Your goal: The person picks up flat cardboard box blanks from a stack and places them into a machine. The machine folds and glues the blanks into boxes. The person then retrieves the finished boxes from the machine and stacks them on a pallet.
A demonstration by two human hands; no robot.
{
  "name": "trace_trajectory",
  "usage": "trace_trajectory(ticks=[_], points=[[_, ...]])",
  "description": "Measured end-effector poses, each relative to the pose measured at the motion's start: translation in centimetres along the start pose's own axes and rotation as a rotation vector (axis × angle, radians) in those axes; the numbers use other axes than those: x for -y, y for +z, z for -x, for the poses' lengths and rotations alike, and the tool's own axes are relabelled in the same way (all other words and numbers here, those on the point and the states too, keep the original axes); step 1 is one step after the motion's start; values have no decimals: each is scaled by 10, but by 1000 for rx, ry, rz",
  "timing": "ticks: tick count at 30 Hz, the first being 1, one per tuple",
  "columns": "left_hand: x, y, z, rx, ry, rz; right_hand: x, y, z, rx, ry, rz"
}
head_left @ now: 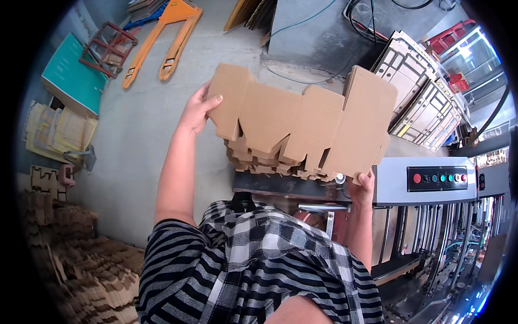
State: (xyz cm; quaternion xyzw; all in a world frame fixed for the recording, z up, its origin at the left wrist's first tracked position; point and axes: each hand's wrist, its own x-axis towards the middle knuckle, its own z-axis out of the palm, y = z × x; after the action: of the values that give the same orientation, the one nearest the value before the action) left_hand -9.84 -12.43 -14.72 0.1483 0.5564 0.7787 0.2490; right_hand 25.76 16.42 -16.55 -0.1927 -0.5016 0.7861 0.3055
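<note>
There's an orange pallet jack (181,46) at the back, teal panel (76,75) off left, red metal frame (121,32) between them, pale dark-lined boards (407,70) away right!

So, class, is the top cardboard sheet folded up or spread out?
Spread out: the cardboard sheet shows its panels lying side by side.

- Cardboard sheets (270,110): brown paper board, matt and smooth on the face, rough along the stacked edges
- Floor (129,140): grey, matt, smooth, like concrete
- Pallet truck (181,40): orange painted metal with a slight gloss
- Shirt (178,259) and checked apron (264,232): soft matt cloth
- Machine casing (391,181): smooth grey painted metal
- Rod (324,207): bright polished metal
- Pale boards (407,73): matt, wood-like
</note>
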Motion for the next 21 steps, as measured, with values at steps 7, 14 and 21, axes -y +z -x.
trace_trajectory(ticks=[7, 14, 21], points=[[4, -15, -23, 242, -2, -219, 7, -34, -38, 72, 163, 312], [24, -12, -11, 204, 56, -527, -24, -59, -67, 58, 163, 600], [49, -22, -7, 232, 96, -579, -43, -71, -56, 72, 216, 757]])
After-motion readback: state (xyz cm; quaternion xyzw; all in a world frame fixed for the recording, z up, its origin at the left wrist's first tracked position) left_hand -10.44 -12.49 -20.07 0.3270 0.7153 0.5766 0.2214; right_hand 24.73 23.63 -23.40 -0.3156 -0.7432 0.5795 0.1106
